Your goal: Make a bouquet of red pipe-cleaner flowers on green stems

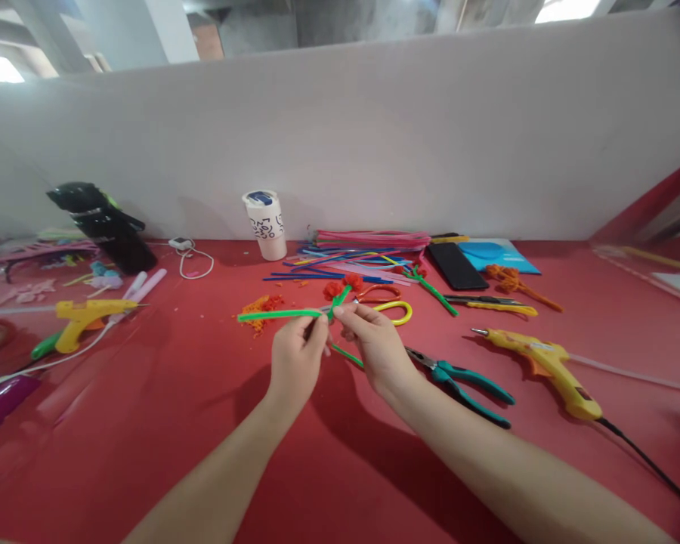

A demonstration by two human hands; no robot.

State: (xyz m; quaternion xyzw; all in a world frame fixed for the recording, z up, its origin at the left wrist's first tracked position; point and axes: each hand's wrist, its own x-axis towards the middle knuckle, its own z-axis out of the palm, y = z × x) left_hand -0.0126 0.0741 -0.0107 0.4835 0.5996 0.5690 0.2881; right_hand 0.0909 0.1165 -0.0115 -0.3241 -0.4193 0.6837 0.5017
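A green pipe cleaner (277,313) runs leftward out of my left hand (299,355), which pinches it between thumb and fingers. My right hand (378,344) is closed at the same joint, its fingertips on the green stem (340,297). Two fluffy red pompoms (352,282) top that stem, side by side. The exact crossing of the green pieces is hidden by my fingertips. Just behind my right hand lie scissors with red and yellow handles (401,312). Orange and red fluff clippings (255,313) are heaped under the pipe cleaner's left end.
Teal-handled pliers (470,381) and a yellow glue gun (544,366) lie right; another glue gun (85,321) lies left. Coloured pipe cleaners (351,261), a phone (457,266) and a white tumbler (266,225) line the back. A black bottle (105,227) stands back left.
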